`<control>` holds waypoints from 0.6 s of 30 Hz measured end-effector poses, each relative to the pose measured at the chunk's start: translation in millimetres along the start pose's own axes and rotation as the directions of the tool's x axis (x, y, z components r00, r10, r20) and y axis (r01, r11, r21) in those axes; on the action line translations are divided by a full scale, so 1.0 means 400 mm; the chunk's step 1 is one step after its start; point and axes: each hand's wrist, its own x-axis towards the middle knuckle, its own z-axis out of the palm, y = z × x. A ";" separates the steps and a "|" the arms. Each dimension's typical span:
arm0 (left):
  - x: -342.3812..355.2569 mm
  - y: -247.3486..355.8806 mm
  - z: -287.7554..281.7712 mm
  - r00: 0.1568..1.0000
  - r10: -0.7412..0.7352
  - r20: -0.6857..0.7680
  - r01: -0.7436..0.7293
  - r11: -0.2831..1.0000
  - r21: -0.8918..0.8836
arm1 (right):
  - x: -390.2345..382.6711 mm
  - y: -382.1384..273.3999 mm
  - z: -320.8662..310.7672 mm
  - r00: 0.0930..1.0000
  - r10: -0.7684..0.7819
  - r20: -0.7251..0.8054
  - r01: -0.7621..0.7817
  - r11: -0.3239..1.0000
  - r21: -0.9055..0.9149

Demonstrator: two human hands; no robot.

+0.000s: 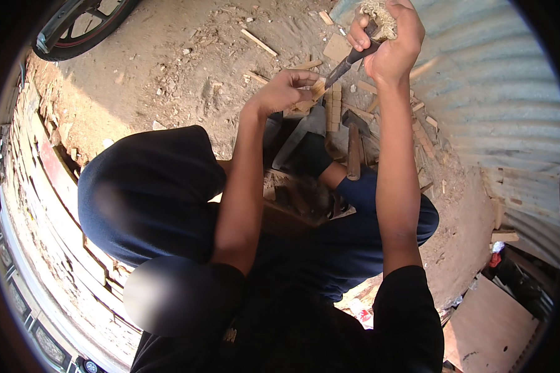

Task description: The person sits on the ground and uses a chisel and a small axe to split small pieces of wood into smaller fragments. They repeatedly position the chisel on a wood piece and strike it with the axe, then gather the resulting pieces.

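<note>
In my right hand (395, 56), raised at the upper right, is a long dark tool that looks like a chisel (347, 66). Its pale top end is frayed and fibrous, and my fingers wrap round it. The tool slants down to the left, its tip at a small light wooden block (318, 91). My left hand (284, 92) is closed with its fingertips at that block, beside the tip. Whether the tip cuts into the wood is too small to tell. Just below lies a dark, flat metal piece (305, 132). A hammer with a wooden handle (353, 152) rests to its right.
A row of small wooden blocks (333, 107) lies near the block. Wood strips (259, 43) and chips litter the dirt ground. Corrugated metal sheeting (485, 81) stands at the right. A wheel (90, 28) shows at the upper left, a board (491, 326) at the lower right.
</note>
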 end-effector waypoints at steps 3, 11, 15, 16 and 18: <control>-0.009 0.083 0.000 0.997 -0.054 0.059 0.043 0.983 0.181 | 0.014 -0.004 0.005 0.998 0.047 -0.052 -0.043 0.996 0.082; 0.012 0.020 -0.010 0.994 0.035 -0.108 -0.020 0.989 0.144 | 0.020 -0.050 -0.029 0.995 -0.018 -0.094 0.026 0.996 0.088; 0.019 0.018 -0.016 0.996 0.004 -0.094 0.010 0.989 0.146 | 0.019 -0.023 -0.044 0.999 -0.006 -0.046 0.010 0.995 0.099; 0.019 0.017 -0.019 0.996 0.002 -0.090 0.012 0.988 0.155 | 0.017 -0.022 -0.039 0.998 0.009 -0.063 -0.002 0.993 0.122; 0.019 0.015 -0.027 0.997 0.011 -0.082 0.003 0.985 0.171 | 0.014 -0.024 -0.026 0.994 0.040 -0.098 -0.024 0.986 0.167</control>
